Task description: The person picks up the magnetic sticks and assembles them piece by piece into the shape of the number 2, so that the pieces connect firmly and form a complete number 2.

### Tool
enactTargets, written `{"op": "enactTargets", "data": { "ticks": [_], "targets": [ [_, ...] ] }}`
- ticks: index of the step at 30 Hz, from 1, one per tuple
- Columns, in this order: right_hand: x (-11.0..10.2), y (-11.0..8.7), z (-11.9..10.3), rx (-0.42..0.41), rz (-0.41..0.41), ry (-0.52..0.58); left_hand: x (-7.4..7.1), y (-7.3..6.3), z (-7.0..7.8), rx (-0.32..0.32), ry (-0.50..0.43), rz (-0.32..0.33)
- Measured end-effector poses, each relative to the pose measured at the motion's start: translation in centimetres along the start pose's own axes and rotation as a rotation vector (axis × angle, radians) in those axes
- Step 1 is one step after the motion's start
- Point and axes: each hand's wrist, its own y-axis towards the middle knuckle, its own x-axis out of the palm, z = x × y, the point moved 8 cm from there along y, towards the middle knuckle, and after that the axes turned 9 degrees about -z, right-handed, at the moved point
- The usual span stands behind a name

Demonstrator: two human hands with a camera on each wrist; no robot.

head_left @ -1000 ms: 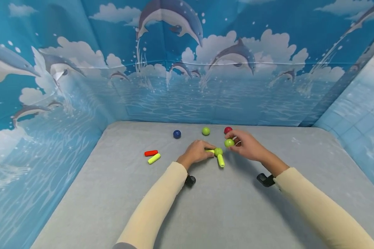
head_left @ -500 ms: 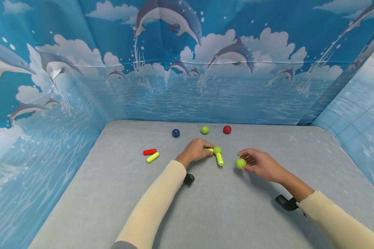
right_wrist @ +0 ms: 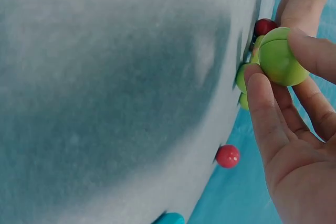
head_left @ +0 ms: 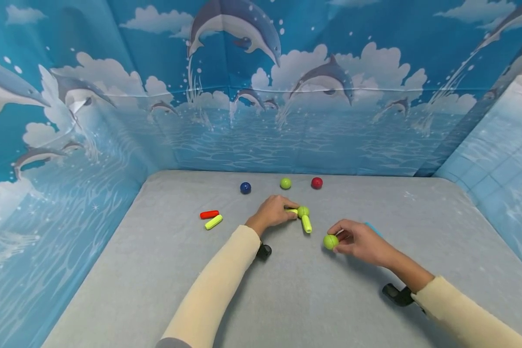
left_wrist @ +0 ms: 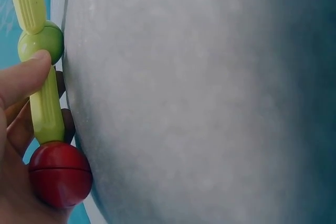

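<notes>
My left hand (head_left: 273,211) grips a yellow-green stick (left_wrist: 47,108) between thumb and fingers. The stick runs from a red ball (left_wrist: 60,174) at the palm to a green ball (left_wrist: 42,43) by the thumb tip. From that green ball a second yellow-green stick (head_left: 306,224) points off towards my body. To the right, my right hand (head_left: 360,241) pinches a separate green ball (right_wrist: 282,57) with thumb and fingertips. A seam line circles this ball. In the head view the red ball is hidden by my left hand.
A blue ball (head_left: 245,188), another green ball (head_left: 285,183) and a red ball (head_left: 316,183) lie along the back. At left are a red stick (head_left: 209,214) and a yellow-green stick (head_left: 213,222). A light-blue stick (head_left: 373,228) shows partly behind my right hand.
My right hand has moved with its green ball away from the joined sticks, rightward and nearer my body, then slightly back left. The light-blue stick has come into view. My left hand stays put.
</notes>
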Motion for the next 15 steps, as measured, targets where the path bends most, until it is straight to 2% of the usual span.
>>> {"op": "enactTargets", "data": {
  "ticks": [9,15],
  "targets": [
    [0.9,0.4,-0.4,0.010,0.004,-0.007,0.1,-0.2,0.0,0.002,0.000,0.011],
    [1.3,0.8,-0.7,0.031,-0.002,0.048,0.0,-0.3,0.1,0.007,0.011,0.025]
  ]
}}
